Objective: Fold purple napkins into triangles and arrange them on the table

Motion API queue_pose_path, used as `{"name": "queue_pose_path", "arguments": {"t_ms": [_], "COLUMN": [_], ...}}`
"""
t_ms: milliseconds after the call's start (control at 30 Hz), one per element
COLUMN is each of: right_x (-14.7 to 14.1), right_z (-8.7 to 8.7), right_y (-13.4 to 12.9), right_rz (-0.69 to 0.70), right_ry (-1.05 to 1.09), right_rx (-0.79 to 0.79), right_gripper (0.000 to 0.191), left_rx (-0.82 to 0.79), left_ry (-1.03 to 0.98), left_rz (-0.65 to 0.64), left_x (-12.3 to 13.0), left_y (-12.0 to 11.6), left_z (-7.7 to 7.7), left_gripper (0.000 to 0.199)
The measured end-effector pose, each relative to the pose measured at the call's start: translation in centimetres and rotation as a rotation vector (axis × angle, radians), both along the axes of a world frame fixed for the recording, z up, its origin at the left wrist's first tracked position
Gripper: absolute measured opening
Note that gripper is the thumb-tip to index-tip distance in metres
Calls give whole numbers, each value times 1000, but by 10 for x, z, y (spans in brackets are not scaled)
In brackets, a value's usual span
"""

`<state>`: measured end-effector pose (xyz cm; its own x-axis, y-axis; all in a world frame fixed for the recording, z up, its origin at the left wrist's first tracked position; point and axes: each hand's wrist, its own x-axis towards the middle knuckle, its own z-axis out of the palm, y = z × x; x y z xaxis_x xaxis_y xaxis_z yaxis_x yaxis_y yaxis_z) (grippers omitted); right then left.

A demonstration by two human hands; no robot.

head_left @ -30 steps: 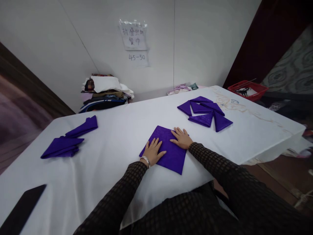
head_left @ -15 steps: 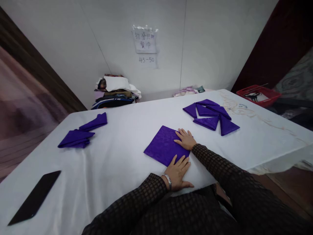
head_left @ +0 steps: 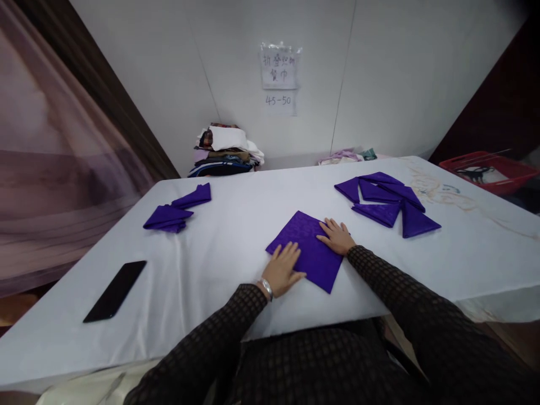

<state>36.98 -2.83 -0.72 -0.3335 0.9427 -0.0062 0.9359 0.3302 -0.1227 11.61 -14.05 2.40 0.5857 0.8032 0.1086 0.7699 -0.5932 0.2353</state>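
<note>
A purple cloth [head_left: 317, 256], folded into a flat square, lies at an angle on the white-covered table [head_left: 236, 236] in front of me. My left hand [head_left: 283, 270], with a silver bracelet at the wrist, rests flat on the cloth's left lower edge, fingers stretched out. On its right upper edge my right hand [head_left: 336, 236] lies with its fingers spread. Several purple cloths folded into triangles [head_left: 379, 194] overlap at the right. Two more folded purple pieces [head_left: 167, 217] sit at the left.
A black phone [head_left: 116, 291] lies at the left front. Stacked clothes [head_left: 228, 149] stand behind the table's far edge. A red basket [head_left: 493, 171] is at the far right. Paper signs [head_left: 279, 73] hang on the wall.
My left hand has slid left along the cloth, from its lower right side to its left lower edge. My right hand stays on the right upper edge. The view has shifted left.
</note>
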Motion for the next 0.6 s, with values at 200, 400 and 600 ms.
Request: {"name": "queue_pose_path", "arguments": {"t_ms": [200,400,600], "right_x": [-14,-63,-53], "right_z": [29,36,17], "right_y": [-12,-85,-137], "right_rz": [10,403,485], "right_ry": [65,160,163], "right_rx": [-30,-29,-80], "right_gripper": [66,67,74], "left_rx": [-28,-12,-13], "left_ry": [79,108,106], "left_rz": [206,181,169], "left_x": [-17,-19,-21], "left_y": [20,19,21], "left_z": [-19,-25,-29], "left_gripper": [73,73,78]}}
